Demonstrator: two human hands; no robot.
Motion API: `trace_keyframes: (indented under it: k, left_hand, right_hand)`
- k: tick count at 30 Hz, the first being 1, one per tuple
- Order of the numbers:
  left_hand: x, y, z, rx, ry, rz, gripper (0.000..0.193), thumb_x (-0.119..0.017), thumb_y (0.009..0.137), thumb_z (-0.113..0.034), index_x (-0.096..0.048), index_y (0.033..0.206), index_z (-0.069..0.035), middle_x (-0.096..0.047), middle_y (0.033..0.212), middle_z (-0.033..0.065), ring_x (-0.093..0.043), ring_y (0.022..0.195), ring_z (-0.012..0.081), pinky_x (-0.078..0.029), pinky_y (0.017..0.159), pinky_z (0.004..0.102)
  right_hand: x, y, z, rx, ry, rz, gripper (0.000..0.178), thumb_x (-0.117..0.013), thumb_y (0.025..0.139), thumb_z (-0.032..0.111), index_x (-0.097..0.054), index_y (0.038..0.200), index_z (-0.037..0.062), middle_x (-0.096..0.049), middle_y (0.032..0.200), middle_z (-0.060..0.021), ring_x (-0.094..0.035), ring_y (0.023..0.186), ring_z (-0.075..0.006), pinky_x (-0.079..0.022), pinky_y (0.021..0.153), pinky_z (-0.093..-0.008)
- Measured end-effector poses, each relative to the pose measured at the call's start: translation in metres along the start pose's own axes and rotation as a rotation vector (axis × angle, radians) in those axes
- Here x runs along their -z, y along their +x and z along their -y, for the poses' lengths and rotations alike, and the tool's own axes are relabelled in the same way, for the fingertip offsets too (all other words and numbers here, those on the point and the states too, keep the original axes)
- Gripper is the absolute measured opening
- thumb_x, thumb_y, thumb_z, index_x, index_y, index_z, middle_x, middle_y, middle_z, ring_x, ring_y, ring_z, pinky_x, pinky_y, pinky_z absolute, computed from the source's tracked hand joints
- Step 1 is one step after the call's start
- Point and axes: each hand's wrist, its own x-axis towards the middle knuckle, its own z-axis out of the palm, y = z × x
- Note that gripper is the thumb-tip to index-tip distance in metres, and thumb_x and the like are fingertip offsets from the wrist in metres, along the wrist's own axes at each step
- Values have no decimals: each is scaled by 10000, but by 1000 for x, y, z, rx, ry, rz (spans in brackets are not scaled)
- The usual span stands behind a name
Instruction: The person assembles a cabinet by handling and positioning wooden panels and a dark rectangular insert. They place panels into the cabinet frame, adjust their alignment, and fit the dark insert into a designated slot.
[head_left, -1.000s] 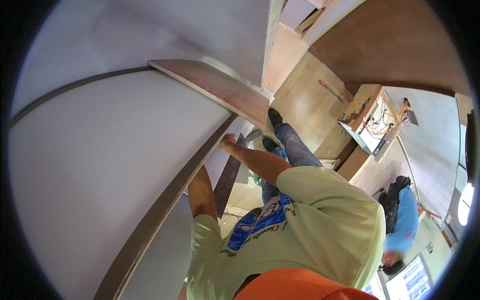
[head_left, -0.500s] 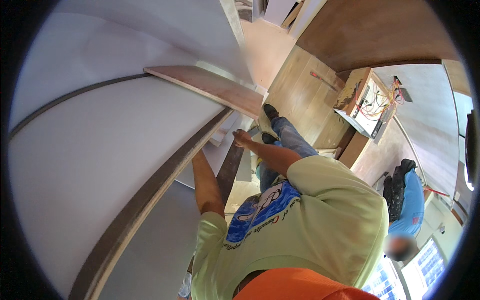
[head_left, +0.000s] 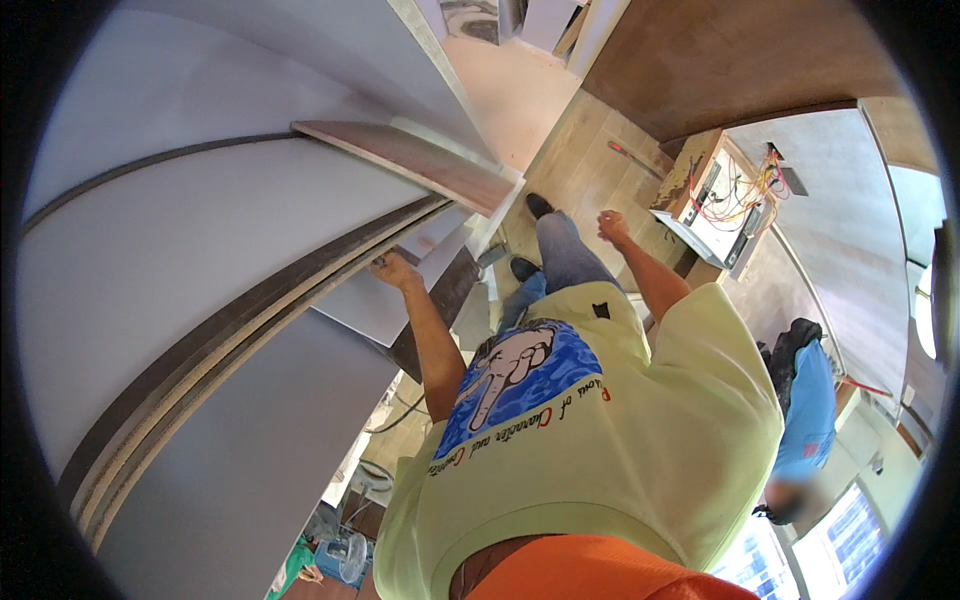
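Note:
Long white-grey panels (head_left: 230,215) with dark edges fill the left side. Two of these edges run side by side, and just past them my left hand (head_left: 398,270) reaches in beside a smaller grey board (head_left: 355,305). Its fingers are bent, close to the panel edge; what they grip is too small to make out. A dark brown board edge (head_left: 452,290) lies to the right of that hand. My right hand (head_left: 612,228) hangs free over the wooden floor, its fingers loosely bent and nothing visible in it.
A reddish-brown board (head_left: 415,165) juts out above the panels. On the right, an open box of tangled wires (head_left: 745,195) stands by the wall. A screwdriver-like tool (head_left: 635,158) lies on the floor. Another person in blue (head_left: 808,410) is at the right; a fan (head_left: 372,478) is lower left.
My right hand has let go of the dark board edge and swung right. My left hand has come out from behind the long panel. A second panel edge now shows alongside the first.

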Motion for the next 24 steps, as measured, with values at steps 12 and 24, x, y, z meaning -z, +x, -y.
trace_keyframes:
  k: [12, 24]
  left_hand:
    - [-6, -113, -21, 58, 273, -193, 370, -561, 926, -55, -482, 1286, -25, -536, 1108, 96, -543, 910, 183, -448, 730, 306]
    - [-194, -175, -74, 363, 635, 207, 356, -564, 985, -124, -502, 1316, -10, -549, 1282, 147, -634, 1015, 235, -516, 877, 346]
  right_hand:
    - [38, 145, -49, 377, -826, -31, 245, -566, 887, 276, -703, 920, 76, -712, 953, -157, -700, 910, -308, -539, 769, -436]
    - [87, 353, 364, 941, -447, 11, 368, -590, 921, 261, -585, 1228, 57, -635, 1089, -191, -622, 1023, -387, -511, 883, -484]
